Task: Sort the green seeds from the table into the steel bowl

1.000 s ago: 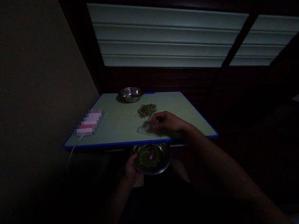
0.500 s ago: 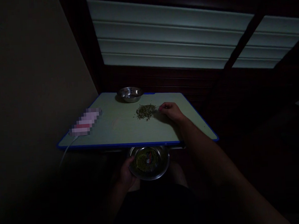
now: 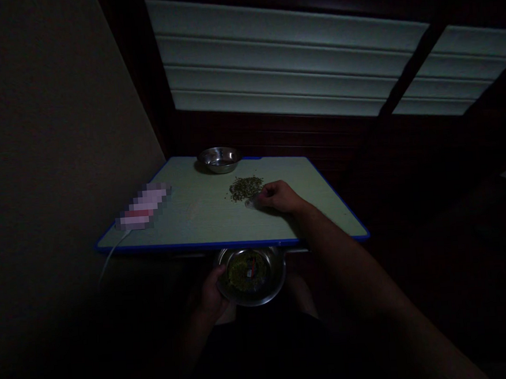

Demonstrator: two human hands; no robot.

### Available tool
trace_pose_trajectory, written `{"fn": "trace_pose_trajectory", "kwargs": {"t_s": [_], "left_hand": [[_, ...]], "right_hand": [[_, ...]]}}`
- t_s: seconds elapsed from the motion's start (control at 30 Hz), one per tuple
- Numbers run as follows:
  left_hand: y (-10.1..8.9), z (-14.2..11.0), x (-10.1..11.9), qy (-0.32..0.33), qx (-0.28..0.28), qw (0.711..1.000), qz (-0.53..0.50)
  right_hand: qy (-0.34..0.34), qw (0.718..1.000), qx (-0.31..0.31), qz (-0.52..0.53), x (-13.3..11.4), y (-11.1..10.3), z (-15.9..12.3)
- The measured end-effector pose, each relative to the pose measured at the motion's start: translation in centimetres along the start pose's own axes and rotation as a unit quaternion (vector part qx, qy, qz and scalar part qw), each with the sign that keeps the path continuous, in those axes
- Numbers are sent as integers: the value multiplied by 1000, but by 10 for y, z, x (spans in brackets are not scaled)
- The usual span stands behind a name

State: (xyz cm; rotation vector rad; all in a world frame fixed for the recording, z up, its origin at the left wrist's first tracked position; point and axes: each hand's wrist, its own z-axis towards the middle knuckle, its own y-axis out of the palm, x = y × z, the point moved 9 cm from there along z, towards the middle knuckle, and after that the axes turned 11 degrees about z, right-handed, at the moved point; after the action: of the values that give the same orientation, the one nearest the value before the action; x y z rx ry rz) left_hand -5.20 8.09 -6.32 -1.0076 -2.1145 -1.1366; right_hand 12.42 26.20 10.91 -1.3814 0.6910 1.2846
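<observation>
My left hand [image 3: 213, 293] grips the left rim of a shiny metal bowl [image 3: 265, 300], held just below the table's near edge. Small greenish grains [image 3: 239, 274] lie in this bowl, along with a dark patch bearing a red and white mark that I cannot make out. Over the table, my right hand [image 3: 279, 197] is closed in a pinch on a small see-through piece [image 3: 251, 202]; its exact kind is unclear in the dim light. That piece touches or hovers at the lower right side of a loose pile of small dark green-brown grains [image 3: 245, 187].
A second metal bowl [image 3: 220, 162] stands at the back of the pale table [image 3: 212, 227], which has a blue edge. At the left lies a blurred-out pink object [image 3: 144, 207] with a white cable [image 3: 110, 256] hanging off the edge. Behind is a dark-framed slatted panel [image 3: 279, 66].
My right hand has moved left and slightly nearer to me, bringing the see-through piece to the near side of the pile. My left hand and its bowl stay almost still.
</observation>
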Motion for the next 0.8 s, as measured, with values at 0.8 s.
{"fn": "trace_pose_trajectory", "kwargs": {"t_s": [0.8], "left_hand": [[1, 3, -1, 13, -8, 1000, -2]], "right_hand": [[-88, 995, 43, -34, -9, -11, 2]]}}
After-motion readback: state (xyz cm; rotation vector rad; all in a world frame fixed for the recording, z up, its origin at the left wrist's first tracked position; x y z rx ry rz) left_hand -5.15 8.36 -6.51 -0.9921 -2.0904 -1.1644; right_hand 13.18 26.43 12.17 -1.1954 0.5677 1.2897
